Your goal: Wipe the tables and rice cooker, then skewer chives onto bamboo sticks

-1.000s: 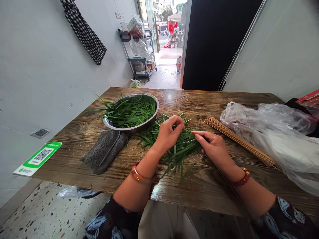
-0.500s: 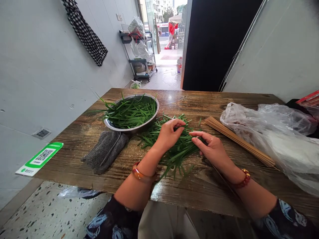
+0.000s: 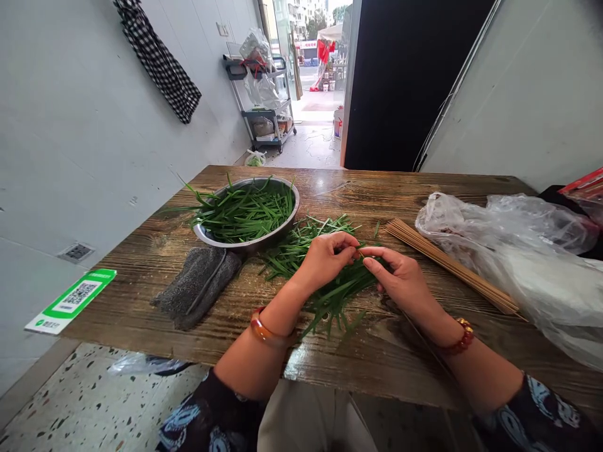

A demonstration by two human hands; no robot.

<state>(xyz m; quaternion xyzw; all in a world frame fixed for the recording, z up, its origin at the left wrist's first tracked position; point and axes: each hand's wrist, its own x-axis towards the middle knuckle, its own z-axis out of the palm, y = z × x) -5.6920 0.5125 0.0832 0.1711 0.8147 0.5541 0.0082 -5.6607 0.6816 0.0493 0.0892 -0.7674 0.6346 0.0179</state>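
Over a loose pile of cut green chives (image 3: 343, 289), my two hands meet at the fingertips. My left hand (image 3: 330, 257) is closed in a pinch on a chive, mostly hidden by the fingers. A thin bamboo skewer (image 3: 426, 339) runs through my right hand (image 3: 398, 276), thumb and forefinger pinched near its tip; its lower part slants back along my forearm. The chive touches or nearly touches the tip; which one, I cannot tell. Beyond my left hand stands a metal bowl (image 3: 252, 245) heaped with chives (image 3: 249, 210). A bundle of skewers (image 3: 452, 267) lies right of the pile.
A dark grey mesh cloth (image 3: 195, 289) lies in front of the bowl. Clear plastic bags (image 3: 527, 251) cover the table's right side. A green QR-code sign (image 3: 75, 300) sits at the left edge of the wooden table (image 3: 377, 361). Past it, a cart (image 3: 264, 113) stands by the doorway.
My left hand has moved right and its fingertips now meet those of my right hand at the skewer tip. My right hand has hardly moved.
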